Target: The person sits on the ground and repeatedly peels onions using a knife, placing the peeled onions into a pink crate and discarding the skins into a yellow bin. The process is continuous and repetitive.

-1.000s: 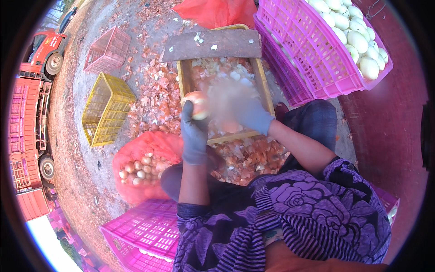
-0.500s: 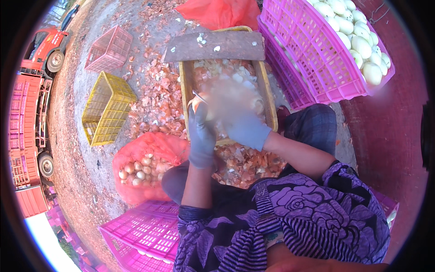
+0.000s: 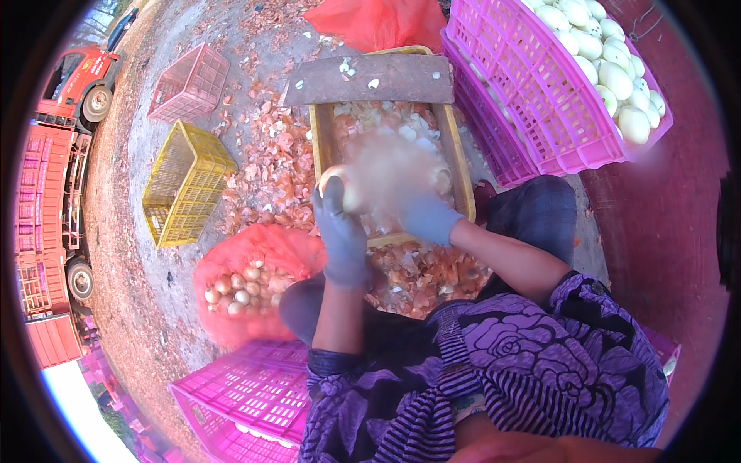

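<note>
My left hand [image 3: 340,235], in a grey glove, is closed around a pale onion [image 3: 352,190], with the thumb lying across its near side. This is above the left part of a yellow crate [image 3: 465,181] that holds onion skins and peeled pieces. My right hand [image 3: 429,219], gloved in the same way, reaches over the crate's right half. A hazy smear in the picture hides its fingers and whatever they may hold. Close beyond it shows another pale round shape, probably an onion [image 3: 441,180]. A wooden board [image 3: 367,79] lies across the crate's far end.
Pink crates [image 3: 532,85] at the right hold peeled onions [image 3: 616,79]. Left of my legs sits a red mesh bag [image 3: 220,258] of unpeeled onions. A yellow crate [image 3: 185,185] and a pink crate [image 3: 189,81] stand farther left. Onion skins [image 3: 274,166] litter the ground.
A thin blade that showed beside my left thumb is out of sight. More of the onion in my left hand shows. My right hand has shifted slightly right.
</note>
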Demonstrator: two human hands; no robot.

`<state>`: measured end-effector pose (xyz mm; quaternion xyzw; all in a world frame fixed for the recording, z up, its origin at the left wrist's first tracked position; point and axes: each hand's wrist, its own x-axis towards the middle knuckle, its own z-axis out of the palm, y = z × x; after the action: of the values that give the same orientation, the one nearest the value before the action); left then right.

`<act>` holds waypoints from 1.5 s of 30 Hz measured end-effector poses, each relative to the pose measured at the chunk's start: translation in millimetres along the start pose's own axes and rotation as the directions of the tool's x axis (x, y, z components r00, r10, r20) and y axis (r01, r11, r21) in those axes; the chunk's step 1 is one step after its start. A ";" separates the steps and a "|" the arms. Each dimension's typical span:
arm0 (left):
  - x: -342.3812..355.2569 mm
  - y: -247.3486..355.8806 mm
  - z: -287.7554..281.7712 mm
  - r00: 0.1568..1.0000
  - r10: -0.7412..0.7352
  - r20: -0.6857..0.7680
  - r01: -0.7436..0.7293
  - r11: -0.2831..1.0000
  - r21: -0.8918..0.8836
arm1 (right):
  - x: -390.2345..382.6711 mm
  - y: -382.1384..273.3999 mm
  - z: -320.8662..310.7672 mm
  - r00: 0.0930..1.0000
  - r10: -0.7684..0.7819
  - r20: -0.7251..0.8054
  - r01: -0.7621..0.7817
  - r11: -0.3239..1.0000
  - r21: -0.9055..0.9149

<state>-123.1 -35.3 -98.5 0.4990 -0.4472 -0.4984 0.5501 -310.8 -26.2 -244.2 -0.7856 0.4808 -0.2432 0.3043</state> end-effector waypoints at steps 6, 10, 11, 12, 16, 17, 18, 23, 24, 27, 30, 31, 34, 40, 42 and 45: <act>-13.3 42.9 -26.3 0.975 -0.223 -0.002 0.181 0.798 -0.575 | 8.4 -65.4 -56.5 0.945 0.274 0.179 -0.304 0.937 0.170; -7.1 35.1 -25.0 0.980 -0.192 0.060 0.192 0.810 -0.554 | 11.3 -78.2 -70.7 0.993 0.089 -0.077 -0.068 0.967 0.247; -8.3 34.7 -26.9 0.980 -0.185 0.069 0.192 0.813 -0.550 | 12.8 -92.2 -77.6 0.993 0.112 -0.032 -0.099 0.954 0.281; -9.5 34.8 -29.0 0.981 -0.179 0.077 0.192 0.815 -0.546 | 13.9 -106.5 -86.9 0.991 0.133 0.013 -0.130 0.940 0.314; -10.3 39.9 -24.4 0.989 -0.123 0.077 0.145 0.893 -0.426 | 12.2 -122.8 -108.5 0.977 0.138 0.160 -0.175 0.951 0.253; -10.6 40.6 -25.3 0.991 -0.102 0.082 0.125 0.922 -0.367 | 12.0 -127.5 -113.4 0.973 0.132 0.190 -0.176 0.956 0.233; -11.2 41.8 -25.5 0.993 -0.082 0.088 0.105 0.946 -0.307 | 12.1 -133.4 -119.7 0.968 0.130 0.214 -0.178 0.958 0.224; -9.9 39.9 -18.2 0.998 -0.047 0.029 0.041 0.979 0.199 | 11.2 -135.5 -129.7 0.958 0.074 0.277 -0.115 0.984 0.134; -10.4 34.3 -20.3 1.000 0.016 0.022 -0.021 0.955 0.295 | 11.5 -135.8 -128.0 0.953 0.081 0.292 -0.119 0.986 0.116; -10.7 46.0 -6.7 0.993 0.050 0.107 -0.083 0.941 0.329 | 11.5 -108.4 -110.5 0.978 -0.015 0.206 -0.007 0.994 0.105; -9.5 47.0 -15.0 0.985 -0.120 0.127 0.085 0.964 0.252 | 11.7 -98.3 -102.3 0.986 -0.049 0.162 0.020 0.984 0.177; -8.8 51.1 -19.5 0.989 -0.127 0.077 0.108 0.970 0.218 | 11.4 -100.5 -101.0 0.981 -0.024 0.194 -0.008 0.987 0.160; -8.3 62.9 -36.2 0.993 -0.119 0.009 0.119 0.993 0.010 | -10.1 -107.1 -99.3 0.932 0.112 0.344 -0.112 0.994 -0.022; -11.1 60.2 -39.8 0.999 -0.039 -0.016 0.039 0.999 -0.033 | -12.0 -94.2 -89.5 0.949 0.173 0.265 -0.194 0.980 0.054; -13.6 58.3 -39.8 0.999 -0.043 -0.030 0.043 0.999 0.026 | -3.6 -117.1 -104.6 0.930 0.180 0.322 -0.214 0.974 0.076; -13.1 57.3 -34.5 0.998 0.012 -0.054 0.001 0.972 0.235 | 3.6 -130.6 -109.5 0.949 0.129 0.287 -0.161 0.983 0.092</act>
<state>-84.4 -18.4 -44.9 0.5727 -0.4891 -0.4266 0.5008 -303.9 -10.2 -74.6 -0.7559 0.4745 -0.1337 0.4308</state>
